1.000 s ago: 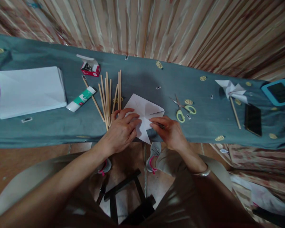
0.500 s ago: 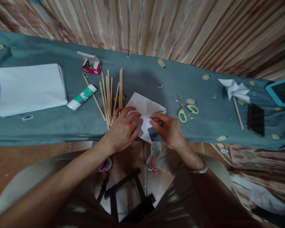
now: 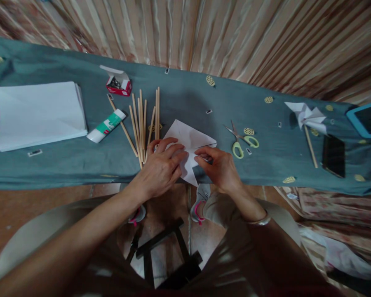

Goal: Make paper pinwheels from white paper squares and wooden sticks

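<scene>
A white square of paper (image 3: 188, 138), creased and cut along its diagonals, lies on the blue-grey cloth at the table's near edge. My left hand (image 3: 160, 167) lies on its left half with the fingers pressing flat toward the centre. My right hand (image 3: 219, 167) pinches a cut flap of the same paper and bends it toward the middle. Several wooden sticks (image 3: 142, 121) lie just left of my left hand. Green-handled scissors (image 3: 241, 142) rest to the right of my right hand.
A stack of white paper (image 3: 38, 113) sits far left, a glue stick (image 3: 106, 126) and a small red box (image 3: 119, 82) beside the sticks. A finished paper pinwheel (image 3: 306, 117), a black phone (image 3: 333, 156) and a blue-cased device (image 3: 366, 119) lie at the right. Curtains hang behind the table.
My right hand has lifted the paper's near-right flap and drawn it slightly toward the centre. My left hand has stayed pressed on the paper.
</scene>
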The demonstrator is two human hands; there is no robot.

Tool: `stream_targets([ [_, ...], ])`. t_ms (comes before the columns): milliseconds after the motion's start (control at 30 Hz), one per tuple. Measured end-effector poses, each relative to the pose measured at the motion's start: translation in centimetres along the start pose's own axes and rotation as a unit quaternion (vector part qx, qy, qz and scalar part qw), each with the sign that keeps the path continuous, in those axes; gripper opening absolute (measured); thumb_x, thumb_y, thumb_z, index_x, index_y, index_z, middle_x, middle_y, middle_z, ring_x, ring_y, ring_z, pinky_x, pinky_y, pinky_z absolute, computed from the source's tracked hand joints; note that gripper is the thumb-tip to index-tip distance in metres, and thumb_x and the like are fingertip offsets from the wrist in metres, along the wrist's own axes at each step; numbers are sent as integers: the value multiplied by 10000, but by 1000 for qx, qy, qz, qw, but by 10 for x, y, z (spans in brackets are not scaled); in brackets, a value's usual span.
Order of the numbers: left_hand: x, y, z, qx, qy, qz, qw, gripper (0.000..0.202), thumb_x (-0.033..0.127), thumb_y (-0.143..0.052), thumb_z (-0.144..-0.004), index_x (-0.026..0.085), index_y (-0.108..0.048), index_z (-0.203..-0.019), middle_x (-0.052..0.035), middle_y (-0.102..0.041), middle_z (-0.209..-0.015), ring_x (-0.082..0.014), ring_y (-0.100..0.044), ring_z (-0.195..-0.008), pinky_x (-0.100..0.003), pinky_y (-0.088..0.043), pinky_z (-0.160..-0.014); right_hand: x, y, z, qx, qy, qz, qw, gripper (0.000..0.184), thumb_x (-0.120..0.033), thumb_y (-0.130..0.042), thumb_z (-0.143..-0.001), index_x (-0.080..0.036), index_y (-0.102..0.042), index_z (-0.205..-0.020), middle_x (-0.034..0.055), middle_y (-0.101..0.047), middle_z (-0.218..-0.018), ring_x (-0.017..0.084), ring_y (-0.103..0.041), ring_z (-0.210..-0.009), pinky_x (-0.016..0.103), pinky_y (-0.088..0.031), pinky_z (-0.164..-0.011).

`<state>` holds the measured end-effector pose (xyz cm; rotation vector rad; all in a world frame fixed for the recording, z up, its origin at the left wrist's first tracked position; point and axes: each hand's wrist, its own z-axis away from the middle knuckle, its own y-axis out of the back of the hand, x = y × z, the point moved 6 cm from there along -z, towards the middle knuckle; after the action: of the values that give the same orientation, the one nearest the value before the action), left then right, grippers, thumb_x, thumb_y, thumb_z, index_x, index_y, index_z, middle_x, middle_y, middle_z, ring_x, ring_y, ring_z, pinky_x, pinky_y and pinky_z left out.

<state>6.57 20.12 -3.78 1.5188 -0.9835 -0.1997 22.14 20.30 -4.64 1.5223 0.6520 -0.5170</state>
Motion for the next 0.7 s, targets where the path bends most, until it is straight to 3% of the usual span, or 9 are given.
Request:
stream_targets([
  [400, 3, -6, -3, -3, 0, -36, 999, 336, 192, -433, -879, 181, -624, -1155, -127, -595, -1301, -348, -420, -1298, -579, -282, -1033, -3, 0, 1, 3, 4, 32, 999, 124, -200, -617, -823, -215, -716, -895, 37, -746, -862, 187, -678, -772, 331, -535, -748],
  [533, 8, -3, -7, -2, -15, -55, 998, 298, 192, -442, -881, 150, -633, -1106, -147, -608, -1270, -357, -418, -1304, -588, -267, -1053, -13, 1, 4, 15, 68, 108, 992, 155, -212, -598, -859, -190, -718, -956, 77, -739, -923, 241, -657, -888, 395, -518, -849],
  [700, 10, -1, -12, -5, -19, -57, 998, 295, 194, -428, -890, 149, -644, -1086, -151, -612, -1262, -370, -413, -1302, -613, -266, -1045, -24, -5, 11, -1, 168, 190, 967, 281, -168, -463, -936, -185, -692, -1098, 107, -663, -1197, 274, -564, -1058, 444, -476, -943],
])
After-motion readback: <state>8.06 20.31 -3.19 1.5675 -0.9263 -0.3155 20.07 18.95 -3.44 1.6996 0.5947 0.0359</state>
